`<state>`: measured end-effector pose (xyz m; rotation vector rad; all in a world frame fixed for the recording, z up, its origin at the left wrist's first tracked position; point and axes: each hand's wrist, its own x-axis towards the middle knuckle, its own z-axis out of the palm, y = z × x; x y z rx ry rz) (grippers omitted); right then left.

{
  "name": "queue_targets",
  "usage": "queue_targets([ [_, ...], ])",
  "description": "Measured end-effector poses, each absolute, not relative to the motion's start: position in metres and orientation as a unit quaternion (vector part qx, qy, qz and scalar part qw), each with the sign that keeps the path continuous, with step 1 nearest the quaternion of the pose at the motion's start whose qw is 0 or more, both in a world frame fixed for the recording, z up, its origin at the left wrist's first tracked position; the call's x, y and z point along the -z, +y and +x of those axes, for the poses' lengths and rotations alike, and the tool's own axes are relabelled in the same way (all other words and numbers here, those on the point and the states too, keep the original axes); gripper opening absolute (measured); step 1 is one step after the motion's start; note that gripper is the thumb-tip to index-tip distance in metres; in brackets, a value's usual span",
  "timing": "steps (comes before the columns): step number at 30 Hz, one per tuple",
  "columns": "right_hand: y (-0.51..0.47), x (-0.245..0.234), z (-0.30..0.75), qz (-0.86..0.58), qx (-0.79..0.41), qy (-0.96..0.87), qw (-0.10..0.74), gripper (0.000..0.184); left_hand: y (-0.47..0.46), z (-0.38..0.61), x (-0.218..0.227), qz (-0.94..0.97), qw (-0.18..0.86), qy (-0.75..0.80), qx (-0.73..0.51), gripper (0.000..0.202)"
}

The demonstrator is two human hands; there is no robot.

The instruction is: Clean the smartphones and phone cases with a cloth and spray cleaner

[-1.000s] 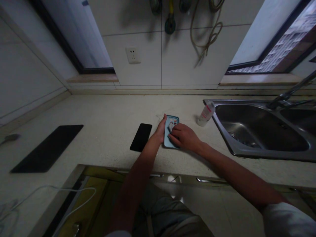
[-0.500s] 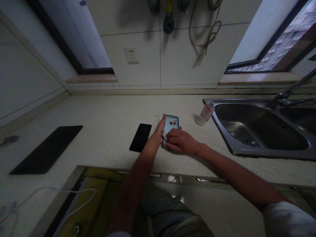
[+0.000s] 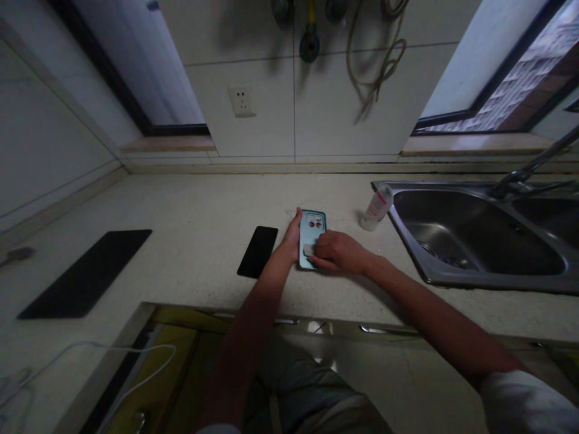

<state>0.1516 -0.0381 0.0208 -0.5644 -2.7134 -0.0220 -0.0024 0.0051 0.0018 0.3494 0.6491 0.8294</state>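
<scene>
Dim light, blurry stretched edges

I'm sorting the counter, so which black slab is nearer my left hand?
The small black slab, just beside your left hand; the larger black slab lies farther left.

This is looking like a kitchen: a metal sink (image 3: 411,244) is sitting in a worktop (image 3: 194,211) above yellowish cabinets (image 3: 174,355), a tap (image 3: 513,181) is rising at its back, and wall tiles (image 3: 257,138) are showing beyond.
</scene>
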Motion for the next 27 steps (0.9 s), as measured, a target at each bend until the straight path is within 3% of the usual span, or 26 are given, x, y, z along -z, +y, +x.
queue_targets([
  [13,-0.022,-0.024,0.166,-0.322,0.041,-0.923,0.208,0.023,0.005,-0.003,-0.002,0.182,0.859,0.313,-0.363,0.066],
  [27,-0.012,-0.010,0.169,-0.401,0.016,-0.839,0.368,0.016,-0.004,-0.004,-0.006,0.174,0.880,0.314,-0.312,0.066],
])
